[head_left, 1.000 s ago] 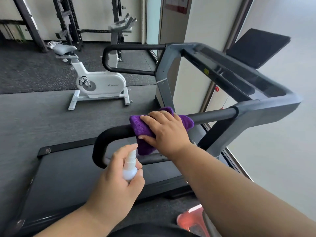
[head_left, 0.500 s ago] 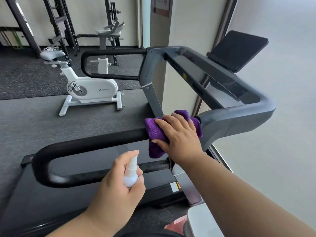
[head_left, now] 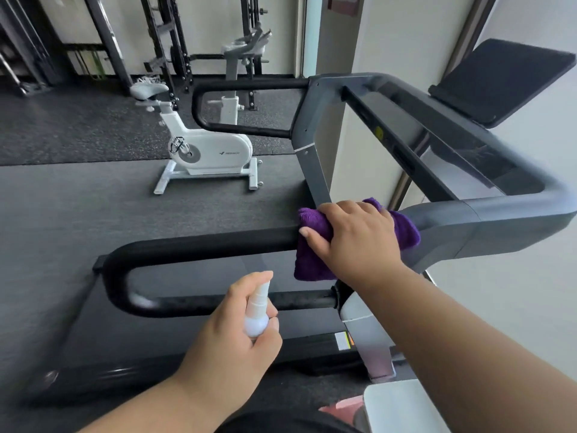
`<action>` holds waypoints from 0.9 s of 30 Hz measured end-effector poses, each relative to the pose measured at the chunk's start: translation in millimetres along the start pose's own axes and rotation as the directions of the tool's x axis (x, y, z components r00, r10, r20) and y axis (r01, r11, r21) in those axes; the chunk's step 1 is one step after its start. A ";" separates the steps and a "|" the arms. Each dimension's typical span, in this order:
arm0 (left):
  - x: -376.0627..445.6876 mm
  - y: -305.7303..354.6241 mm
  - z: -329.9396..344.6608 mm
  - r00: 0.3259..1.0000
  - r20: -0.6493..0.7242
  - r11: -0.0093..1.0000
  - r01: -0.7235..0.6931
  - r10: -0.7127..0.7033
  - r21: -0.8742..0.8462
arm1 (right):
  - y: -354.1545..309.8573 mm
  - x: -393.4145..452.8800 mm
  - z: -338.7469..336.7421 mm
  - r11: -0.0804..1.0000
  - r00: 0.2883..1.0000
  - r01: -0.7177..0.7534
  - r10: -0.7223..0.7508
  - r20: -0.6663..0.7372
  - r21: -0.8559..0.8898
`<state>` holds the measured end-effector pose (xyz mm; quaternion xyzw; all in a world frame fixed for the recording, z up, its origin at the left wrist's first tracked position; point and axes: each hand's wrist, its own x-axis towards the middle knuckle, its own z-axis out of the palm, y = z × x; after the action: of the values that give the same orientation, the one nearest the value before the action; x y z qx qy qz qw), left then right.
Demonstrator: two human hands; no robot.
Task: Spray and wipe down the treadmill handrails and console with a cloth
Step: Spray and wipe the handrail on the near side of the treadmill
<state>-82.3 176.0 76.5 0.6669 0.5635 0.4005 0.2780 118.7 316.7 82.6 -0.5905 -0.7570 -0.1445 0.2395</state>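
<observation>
My right hand [head_left: 356, 242] presses a purple cloth [head_left: 312, 264] over the near black handrail [head_left: 199, 245] of the treadmill, close to where the rail meets the grey frame [head_left: 487, 220]. The fingers curl over the cloth and the rail. My left hand [head_left: 231, 348] grips a small white spray bottle [head_left: 257, 310] below the rail's lower bar, nozzle upward, index finger on top. The dark console panel [head_left: 468, 151] and a black screen [head_left: 502, 79] lie beyond at right. The far handrail [head_left: 243, 85] loops at the back.
A white exercise bike [head_left: 206, 151] stands on the grey floor behind the treadmill. Black weight racks [head_left: 162, 42] line the back wall. The treadmill belt [head_left: 193, 339] runs below the rail. A white wall is at right.
My right hand slid the cloth along the near handrail toward the grey frame end. The left hand kept hold of the spray bottle below the rail.
</observation>
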 end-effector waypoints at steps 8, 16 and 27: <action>-9.0 -29.3 -54.7 0.999 -0.042 1.000 -0.003 0.003 -0.019 | -83.3 20.4 10.1 0.994 0.990 0.104 -0.105 0.094 0.008; -24.9 -62.7 -120.2 0.998 -0.067 1.000 -0.003 0.002 -0.020 | -203.9 21.5 27.0 0.982 0.981 0.187 -0.187 0.056 0.017; -51.2 -103.7 -185.5 0.988 -0.152 0.999 -0.015 0.019 0.028 | -318.5 11.2 61.9 0.787 0.779 0.616 -0.615 0.121 0.035</action>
<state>-296.6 133.0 77.3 0.6427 0.5827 0.4452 0.2217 -202.0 273.9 56.8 -0.3200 -0.9212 -0.1796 0.1292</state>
